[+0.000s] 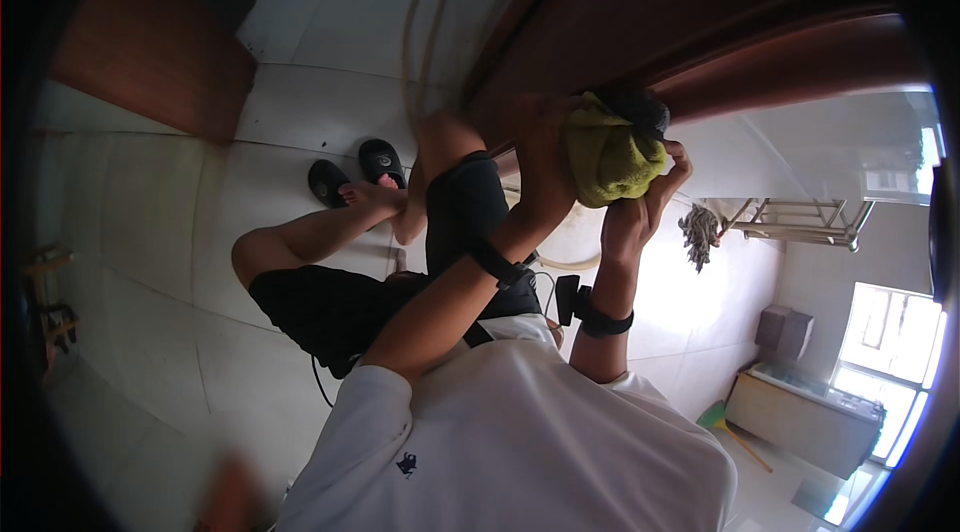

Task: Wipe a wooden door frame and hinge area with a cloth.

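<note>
A bunched yellow-green towel (pixel 611 157) is held up between my two hands, beside dark reddish-brown wooden furniture. My left hand (pixel 541 116) grips its left side, partly in shadow. My right hand (pixel 656 191) has its palm under the lower right of the towel, with fingers curling up around the edge. A dark grey fabric-like piece (pixel 641 112) sticks out at the towel's upper right; whether it is joined to the towel is unclear. Each forearm wears a black strap, the right one with a small black box (pixel 568 299) on it.
Reddish-brown wooden panels (pixel 780 74) rise close behind the towel. Black slippers (pixel 381 161) are on the tiled floor (pixel 292 127). To the right are a mop head (pixel 699 236), a metal rack (pixel 806 232), a green broom (pixel 716 416) and a white chest-like cabinet (pixel 802 412) near a window.
</note>
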Demonstrator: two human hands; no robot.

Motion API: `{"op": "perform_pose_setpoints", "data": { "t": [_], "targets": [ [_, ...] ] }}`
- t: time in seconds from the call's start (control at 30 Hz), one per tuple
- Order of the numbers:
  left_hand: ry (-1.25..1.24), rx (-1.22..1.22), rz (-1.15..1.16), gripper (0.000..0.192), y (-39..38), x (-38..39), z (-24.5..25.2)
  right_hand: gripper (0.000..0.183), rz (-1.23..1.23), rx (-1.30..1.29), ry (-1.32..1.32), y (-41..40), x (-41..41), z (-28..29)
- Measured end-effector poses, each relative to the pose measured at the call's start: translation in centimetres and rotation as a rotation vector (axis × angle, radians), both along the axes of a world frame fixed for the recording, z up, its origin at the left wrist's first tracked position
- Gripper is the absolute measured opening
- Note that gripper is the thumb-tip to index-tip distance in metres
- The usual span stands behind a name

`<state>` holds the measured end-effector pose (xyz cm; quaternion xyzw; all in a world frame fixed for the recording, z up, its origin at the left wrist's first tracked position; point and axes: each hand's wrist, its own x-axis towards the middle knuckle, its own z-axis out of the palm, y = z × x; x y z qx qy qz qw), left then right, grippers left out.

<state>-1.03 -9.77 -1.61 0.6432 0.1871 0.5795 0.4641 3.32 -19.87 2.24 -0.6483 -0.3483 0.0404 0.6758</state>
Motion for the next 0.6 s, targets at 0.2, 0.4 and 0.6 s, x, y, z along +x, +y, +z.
{"op": "perform_pose_setpoints", "data": {
  "t": [0.2,0.4,0.6],
  "targets": [
    [0.137,-0.004,-0.151,0.043,0.7,-1.5,2.4,0.053,-0.144,0.026,-0.486,1.5,1.0,-0.3],
    [0.259,0.106,-0.390,0.079,-0.1,-5.0,2.1,0.052,-0.121,-0.116,-0.661,0.7,1.2,-0.2],
    [-0.054,-0.382,-0.944,0.104,-1.7,-5.0,0.9,0.041,-0.060,-0.149,-0.577,0.5,-0.5,2.0]
  ]
}}
